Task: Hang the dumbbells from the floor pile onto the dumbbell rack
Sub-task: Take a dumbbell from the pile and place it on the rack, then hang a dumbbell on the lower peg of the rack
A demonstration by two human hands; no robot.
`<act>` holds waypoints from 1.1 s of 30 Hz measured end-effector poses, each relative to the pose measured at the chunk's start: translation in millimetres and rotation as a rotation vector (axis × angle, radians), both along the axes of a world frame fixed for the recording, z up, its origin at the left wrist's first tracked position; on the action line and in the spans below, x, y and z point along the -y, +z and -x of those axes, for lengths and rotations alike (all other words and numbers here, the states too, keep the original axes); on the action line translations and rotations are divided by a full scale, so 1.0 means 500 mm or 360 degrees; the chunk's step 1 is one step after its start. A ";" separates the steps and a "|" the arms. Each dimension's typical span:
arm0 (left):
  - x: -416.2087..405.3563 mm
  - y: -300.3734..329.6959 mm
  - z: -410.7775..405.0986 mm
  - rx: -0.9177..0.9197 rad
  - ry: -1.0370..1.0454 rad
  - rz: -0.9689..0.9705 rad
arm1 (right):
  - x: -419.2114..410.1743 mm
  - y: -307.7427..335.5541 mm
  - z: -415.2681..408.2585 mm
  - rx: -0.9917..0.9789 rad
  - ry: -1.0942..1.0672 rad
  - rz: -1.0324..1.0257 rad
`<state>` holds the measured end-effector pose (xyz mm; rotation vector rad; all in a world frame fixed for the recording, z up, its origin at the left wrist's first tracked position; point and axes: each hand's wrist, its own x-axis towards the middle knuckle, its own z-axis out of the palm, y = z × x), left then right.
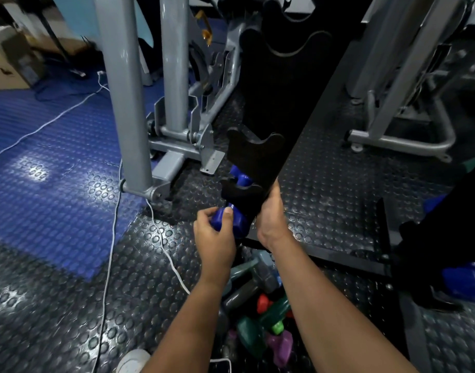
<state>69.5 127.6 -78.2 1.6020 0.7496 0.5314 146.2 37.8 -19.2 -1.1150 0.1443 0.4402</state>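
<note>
Blue dumbbell (pixel 232 223) gripped by left hand (pixel 213 232), right hand (pixel 271 219) holding rack (pixel 282 103)

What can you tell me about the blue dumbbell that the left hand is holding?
The blue dumbbell looks glossy, as if coated in smooth plastic or vinyl, with blocky angular heads. The left hand curls its fingers round the near head, thumb on top. Its far part is hidden behind the lowest black cradle of the rack, so I cannot tell whether it already sits in the cradle. The right hand grips the rack's edge beside it. It is held above the floor, beyond the pile of dumbbells.
</note>
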 end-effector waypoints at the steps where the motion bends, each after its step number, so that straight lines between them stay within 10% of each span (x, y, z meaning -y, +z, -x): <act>1: -0.002 0.001 -0.004 -0.0023 -0.0019 -0.0006 | -0.002 -0.003 0.002 0.0023 -0.0008 0.0017; 17: -0.066 0.012 0.061 -0.0464 -0.0612 0.0057 | 0.055 -0.097 0.005 0.0161 0.0298 0.0474; 25: -0.011 -0.099 0.234 -0.0980 -0.0188 -0.0044 | 0.168 -0.083 0.124 0.0006 0.0473 0.1348; 33: 0.154 -0.173 0.325 -0.1346 -0.0537 0.0267 | 0.285 -0.256 0.197 -0.0146 0.0580 0.1887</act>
